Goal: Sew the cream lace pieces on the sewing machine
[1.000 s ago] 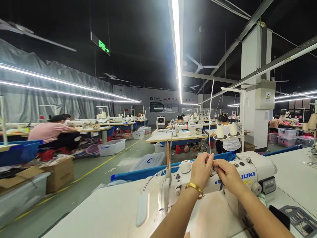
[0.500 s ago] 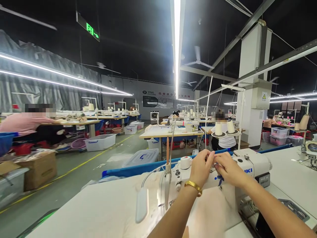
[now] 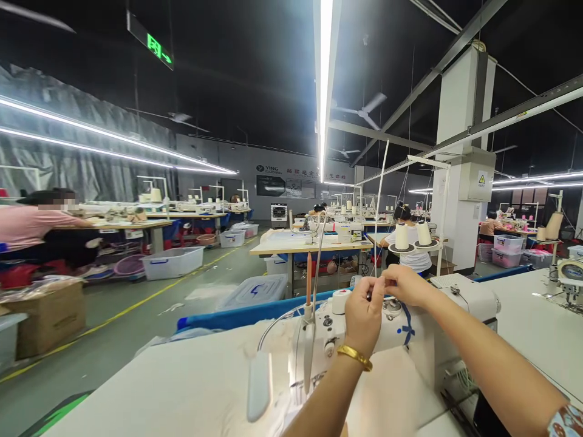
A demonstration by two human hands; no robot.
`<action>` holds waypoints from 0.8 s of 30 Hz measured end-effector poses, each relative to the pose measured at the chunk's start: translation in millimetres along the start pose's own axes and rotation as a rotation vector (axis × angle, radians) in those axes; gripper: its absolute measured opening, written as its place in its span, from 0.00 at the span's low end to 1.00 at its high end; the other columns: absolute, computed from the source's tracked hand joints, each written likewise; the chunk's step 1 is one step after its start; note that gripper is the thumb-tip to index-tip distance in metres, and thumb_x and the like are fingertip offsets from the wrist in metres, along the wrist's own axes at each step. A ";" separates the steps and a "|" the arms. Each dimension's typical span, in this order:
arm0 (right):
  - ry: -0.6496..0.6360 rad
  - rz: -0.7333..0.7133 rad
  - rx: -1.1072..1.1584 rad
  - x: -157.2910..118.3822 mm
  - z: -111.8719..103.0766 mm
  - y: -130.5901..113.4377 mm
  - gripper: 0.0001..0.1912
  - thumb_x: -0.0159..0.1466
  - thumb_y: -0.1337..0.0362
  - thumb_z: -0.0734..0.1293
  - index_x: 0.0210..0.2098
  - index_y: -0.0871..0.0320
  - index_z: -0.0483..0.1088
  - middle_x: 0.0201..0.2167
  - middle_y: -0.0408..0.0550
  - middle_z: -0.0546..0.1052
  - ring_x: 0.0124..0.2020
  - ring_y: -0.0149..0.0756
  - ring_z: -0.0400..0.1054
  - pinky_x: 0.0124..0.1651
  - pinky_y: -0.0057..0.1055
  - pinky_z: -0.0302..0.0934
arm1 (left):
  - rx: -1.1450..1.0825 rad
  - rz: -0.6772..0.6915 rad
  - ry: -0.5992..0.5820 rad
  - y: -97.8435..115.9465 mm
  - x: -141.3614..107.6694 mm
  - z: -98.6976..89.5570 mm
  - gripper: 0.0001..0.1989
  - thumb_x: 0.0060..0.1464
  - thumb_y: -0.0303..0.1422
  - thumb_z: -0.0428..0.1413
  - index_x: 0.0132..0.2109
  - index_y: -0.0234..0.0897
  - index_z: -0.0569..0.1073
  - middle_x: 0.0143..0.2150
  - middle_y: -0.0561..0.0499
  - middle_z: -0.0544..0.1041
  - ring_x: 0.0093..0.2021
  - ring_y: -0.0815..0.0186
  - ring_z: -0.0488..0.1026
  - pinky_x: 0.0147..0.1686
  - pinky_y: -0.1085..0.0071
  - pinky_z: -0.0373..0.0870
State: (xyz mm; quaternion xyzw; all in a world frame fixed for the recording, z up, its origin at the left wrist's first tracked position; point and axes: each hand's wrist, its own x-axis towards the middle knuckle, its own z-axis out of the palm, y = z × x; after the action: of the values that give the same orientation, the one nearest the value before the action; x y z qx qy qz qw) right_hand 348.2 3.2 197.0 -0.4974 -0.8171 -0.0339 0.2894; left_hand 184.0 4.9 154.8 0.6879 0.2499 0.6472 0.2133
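Observation:
A white sewing machine (image 3: 428, 331) stands on the white table before me. Above its arm, my left hand (image 3: 364, 309) and my right hand (image 3: 403, 285) are held close together, fingertips pinched. Whatever lies between the fingers is too fine to make out. On the left wrist is a gold bracelet (image 3: 354, 357). A blue ribbon bow (image 3: 407, 328) is tied on the machine just below my right hand. Behind the hands, two cones of white thread (image 3: 401, 237) sit on a thread stand. Pale fabric (image 3: 387, 388) lies at the machine.
An orange pencil (image 3: 308, 279) stands upright at the machine head, beside a bent metal lamp neck (image 3: 319, 261). Blue cloth (image 3: 255, 312) runs along the table's far edge. A lidded plastic bin (image 3: 255, 291) is on the floor. Co-workers sit at other tables.
My right hand has lifted and shifted slightly left, uncovering the blue bow. My left hand has moved a little down and left. The view has turned slightly right.

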 end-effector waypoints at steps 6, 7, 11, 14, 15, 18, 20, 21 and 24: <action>-0.006 -0.003 -0.084 -43.2 -9.4 6.5 0.15 0.74 0.57 0.69 0.55 0.57 0.73 0.53 0.51 0.77 0.47 0.40 0.76 0.49 0.42 0.74 | -0.021 0.010 -0.051 2.4 1.0 3.4 0.21 0.65 0.50 0.51 0.32 0.39 0.73 0.26 0.53 0.75 0.28 0.64 0.71 0.31 0.71 0.68; -0.019 -0.010 -0.092 -43.7 -5.6 3.0 0.15 0.74 0.57 0.69 0.55 0.58 0.73 0.53 0.51 0.77 0.47 0.39 0.76 0.49 0.41 0.75 | -0.021 0.010 -0.051 2.3 0.6 3.2 0.21 0.65 0.50 0.51 0.32 0.39 0.73 0.27 0.53 0.75 0.29 0.64 0.72 0.31 0.71 0.68; -0.034 -0.022 -0.114 -25.7 4.1 -5.3 0.16 0.73 0.57 0.69 0.56 0.58 0.72 0.54 0.52 0.77 0.49 0.42 0.75 0.51 0.44 0.74 | -0.005 0.008 -0.046 2.0 -0.5 1.3 0.22 0.67 0.51 0.49 0.34 0.39 0.74 0.29 0.51 0.77 0.30 0.63 0.73 0.32 0.71 0.70; -0.033 -0.017 -0.129 -20.5 -5.1 -4.0 0.16 0.74 0.57 0.69 0.57 0.57 0.72 0.56 0.53 0.76 0.51 0.42 0.75 0.52 0.45 0.74 | 0.019 0.015 -0.042 2.1 0.4 1.0 0.22 0.67 0.51 0.50 0.34 0.39 0.75 0.28 0.51 0.77 0.29 0.63 0.73 0.32 0.71 0.70; -0.039 -0.017 -0.134 -22.6 -9.3 -4.5 0.16 0.74 0.57 0.69 0.57 0.57 0.72 0.56 0.53 0.76 0.50 0.42 0.75 0.52 0.45 0.74 | 0.024 0.019 -0.043 2.6 1.1 1.3 0.22 0.66 0.51 0.51 0.33 0.39 0.75 0.28 0.52 0.77 0.29 0.64 0.73 0.31 0.71 0.70; -0.073 -0.013 -0.153 -30.0 -16.3 -14.6 0.16 0.74 0.57 0.69 0.57 0.57 0.72 0.55 0.52 0.76 0.49 0.41 0.75 0.51 0.43 0.74 | 0.017 0.030 -0.051 6.0 3.7 2.4 0.23 0.64 0.53 0.52 0.33 0.40 0.75 0.27 0.52 0.77 0.28 0.63 0.72 0.30 0.71 0.69; -0.091 0.010 -0.172 -27.4 -16.2 -24.1 0.16 0.73 0.57 0.69 0.57 0.58 0.72 0.54 0.52 0.77 0.48 0.41 0.76 0.50 0.43 0.74 | -0.009 0.031 -0.061 8.3 5.9 2.9 0.22 0.63 0.53 0.52 0.33 0.41 0.74 0.26 0.52 0.77 0.28 0.62 0.73 0.30 0.70 0.69; -0.095 0.032 -0.186 -23.5 -16.3 -26.7 0.17 0.73 0.57 0.69 0.57 0.58 0.72 0.53 0.52 0.77 0.48 0.41 0.76 0.50 0.43 0.74 | -0.022 0.029 -0.066 8.4 7.5 3.2 0.21 0.63 0.53 0.52 0.33 0.41 0.74 0.27 0.52 0.77 0.28 0.62 0.73 0.30 0.70 0.69; -0.100 0.111 -0.235 -12.2 -24.1 -23.4 0.16 0.73 0.56 0.69 0.56 0.59 0.72 0.52 0.51 0.77 0.47 0.41 0.76 0.49 0.43 0.74 | 0.092 0.008 -0.054 3.7 14.0 5.5 0.18 0.60 0.51 0.53 0.34 0.42 0.74 0.27 0.52 0.77 0.29 0.61 0.74 0.30 0.71 0.69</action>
State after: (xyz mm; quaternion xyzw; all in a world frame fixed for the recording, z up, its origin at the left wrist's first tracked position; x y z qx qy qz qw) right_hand 343.3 -26.5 216.3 -0.5733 -0.7923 -0.0884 0.1893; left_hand 190.3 10.8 167.7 0.7151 0.2709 0.6171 0.1853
